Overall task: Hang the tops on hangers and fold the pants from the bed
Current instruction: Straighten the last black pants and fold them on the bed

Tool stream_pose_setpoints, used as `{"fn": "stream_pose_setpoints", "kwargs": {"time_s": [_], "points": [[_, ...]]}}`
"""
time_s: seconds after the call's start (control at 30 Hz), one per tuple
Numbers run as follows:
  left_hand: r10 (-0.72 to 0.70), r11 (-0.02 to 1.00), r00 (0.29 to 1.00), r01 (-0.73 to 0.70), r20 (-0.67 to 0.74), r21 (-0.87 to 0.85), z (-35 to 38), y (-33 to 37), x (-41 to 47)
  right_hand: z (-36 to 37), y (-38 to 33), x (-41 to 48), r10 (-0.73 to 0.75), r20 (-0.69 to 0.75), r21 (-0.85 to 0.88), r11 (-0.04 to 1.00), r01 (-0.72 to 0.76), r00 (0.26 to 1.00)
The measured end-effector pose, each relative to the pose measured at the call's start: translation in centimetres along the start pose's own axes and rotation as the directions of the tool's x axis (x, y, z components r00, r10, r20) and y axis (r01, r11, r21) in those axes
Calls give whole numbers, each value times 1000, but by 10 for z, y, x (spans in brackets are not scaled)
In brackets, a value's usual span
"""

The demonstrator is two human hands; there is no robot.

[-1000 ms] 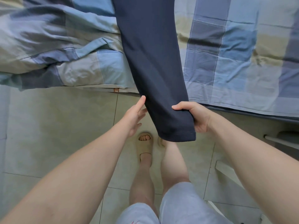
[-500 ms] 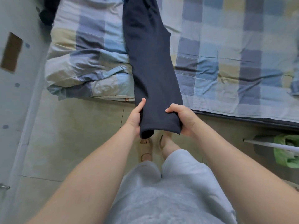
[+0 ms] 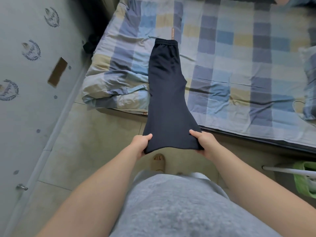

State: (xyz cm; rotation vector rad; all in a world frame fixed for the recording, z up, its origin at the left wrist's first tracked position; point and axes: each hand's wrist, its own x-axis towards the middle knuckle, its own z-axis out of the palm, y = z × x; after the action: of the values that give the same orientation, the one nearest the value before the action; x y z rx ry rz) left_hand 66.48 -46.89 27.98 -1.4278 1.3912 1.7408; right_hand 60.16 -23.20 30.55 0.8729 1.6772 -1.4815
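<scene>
Navy pants [image 3: 165,93] are stretched from the bed [image 3: 239,65], waistband resting on it, hem held off its near edge. The hem corners are pinched by the left hand [image 3: 141,145] and right hand [image 3: 203,142], set apart. Folding is judged barely begun, crosswise folds all left

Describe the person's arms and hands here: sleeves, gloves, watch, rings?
No sleeves: left arm and right arm are bare as far as the frame shows. No gloves on left hand or right hand; no watch, bracelet or ring visible. Otherwise worn: fuzzy grey clothing and a tan sandal.
</scene>
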Motion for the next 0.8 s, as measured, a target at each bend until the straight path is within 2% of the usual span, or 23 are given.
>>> {"fn": "stream_pose_setpoints", "kwargs": {"time_s": [0.17, 0.33, 0.47, 0.6, 0.8], "points": [[-48, 988, 991, 65, -122, 140, 0, -63, -32, -24, 54, -15, 118, 17, -86, 990, -116, 993], [-129, 972, 978, 157, -164, 176, -5, -118, -45, -41, 101, -30, 258, 77, -143, 959, -245, 963], [-169, 965, 962, 205, -213, 164, -5, -139, -48, -48, 115, -41, 294, 106, -132, 951, -279, 950], [-157, 974, 965, 187, -208, 132, 1, -124, -51, -50, 100, -40, 278, 89, -79, 959, -271, 957], [-102, 994, 981, 94, -165, -60, 15, -49, -31, -39, 38, -13, 210, 39, -7, 978, -210, 977]]}}
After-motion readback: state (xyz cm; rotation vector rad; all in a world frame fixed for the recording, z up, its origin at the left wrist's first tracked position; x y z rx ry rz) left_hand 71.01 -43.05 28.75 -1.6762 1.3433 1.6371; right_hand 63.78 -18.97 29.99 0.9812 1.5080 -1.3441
